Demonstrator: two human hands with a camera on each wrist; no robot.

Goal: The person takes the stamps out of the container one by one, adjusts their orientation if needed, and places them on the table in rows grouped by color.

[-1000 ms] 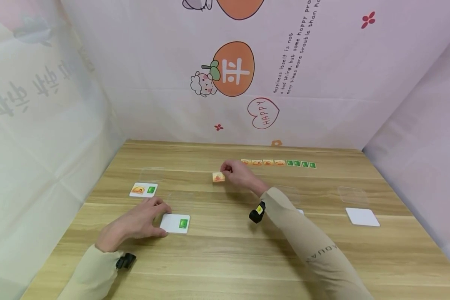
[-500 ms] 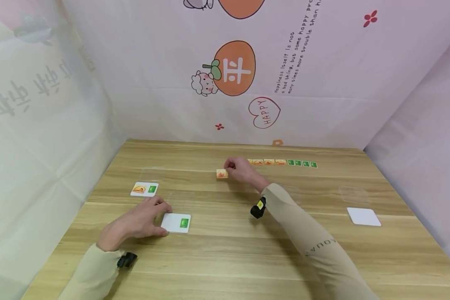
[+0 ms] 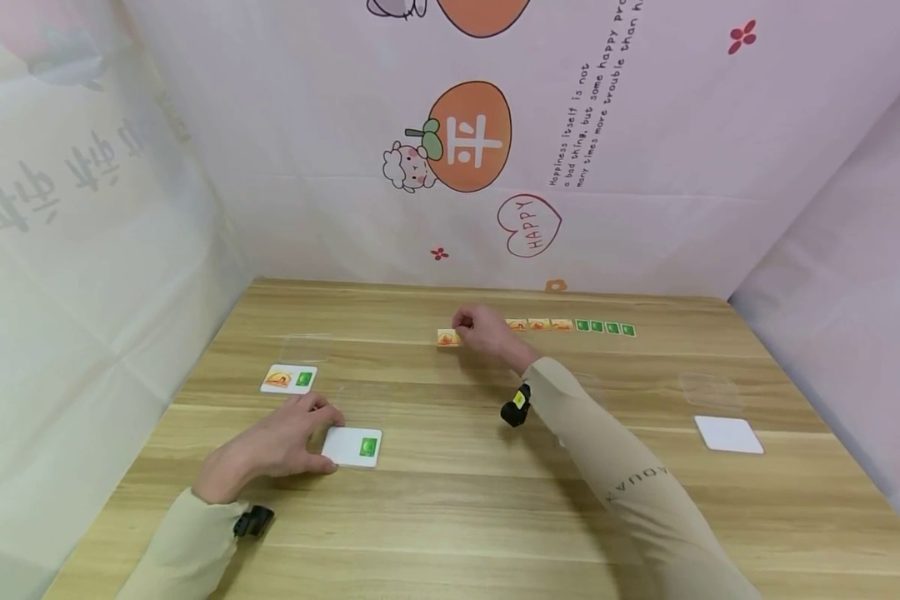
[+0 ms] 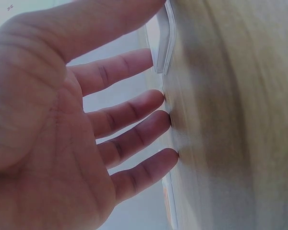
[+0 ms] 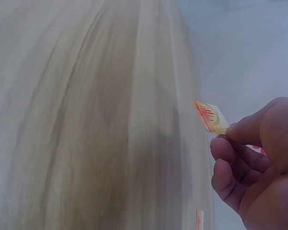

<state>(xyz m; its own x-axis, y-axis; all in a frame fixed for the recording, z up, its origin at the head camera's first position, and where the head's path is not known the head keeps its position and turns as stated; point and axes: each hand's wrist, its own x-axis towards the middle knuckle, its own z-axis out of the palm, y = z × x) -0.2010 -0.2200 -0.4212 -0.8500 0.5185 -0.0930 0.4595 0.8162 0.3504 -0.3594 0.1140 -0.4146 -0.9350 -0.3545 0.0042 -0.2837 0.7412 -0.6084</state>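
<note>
Orange tile (image 3: 447,337) in my right grip (image 3: 487,329), white card (image 3: 343,445) lying left of it and nearer me.

From my end, the right grip is narrow, pinching the tile by its right end, so it juts toward the table's (image 3: 435,533) left edge, long axis roughly parallel to the far edge. The card lies diagonally off, toward the left and near edges, its long axis running much the same way; a green square (image 3: 368,447) sits at its right end. My left grip (image 3: 281,446) is closer to the card and spread wide, thumb at the near left corner. I read "HAPPY" in a heart (image 3: 528,225) on the back cloth (image 3: 645,250), and above, "Happiness itself is not a bad thing", later words cut off; the sleeve's (image 3: 630,454) lettering I can't read surely.
</note>
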